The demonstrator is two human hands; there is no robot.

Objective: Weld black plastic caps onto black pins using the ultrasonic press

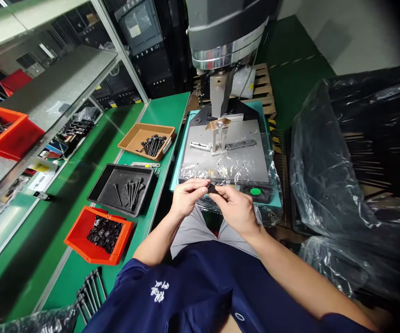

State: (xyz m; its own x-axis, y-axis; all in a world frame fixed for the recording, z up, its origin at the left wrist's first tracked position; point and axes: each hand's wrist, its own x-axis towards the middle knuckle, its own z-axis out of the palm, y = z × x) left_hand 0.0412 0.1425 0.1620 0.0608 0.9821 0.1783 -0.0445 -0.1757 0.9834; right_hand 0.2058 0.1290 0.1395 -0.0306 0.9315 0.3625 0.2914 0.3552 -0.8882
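Note:
My left hand (189, 198) and my right hand (237, 209) meet above my lap, at the front edge of the press base. Between their fingertips is a small black part (212, 188), gripped from both sides. Fingers cover much of it, so its full shape is hidden. Just beyond stands a metal fixture (219, 134) on the grey base plate (200, 167), under the press head (220, 95). To the left, an orange bin (126, 240) holds many small black parts (104, 233).
A black tray (99, 185) and a brown tray (130, 138) hold black-headed rods on the green bench (163, 111). More rods (90, 289) lie near my left side. A green button (255, 191) is on the press front. Plastic-lined containers (328, 152) stand at right.

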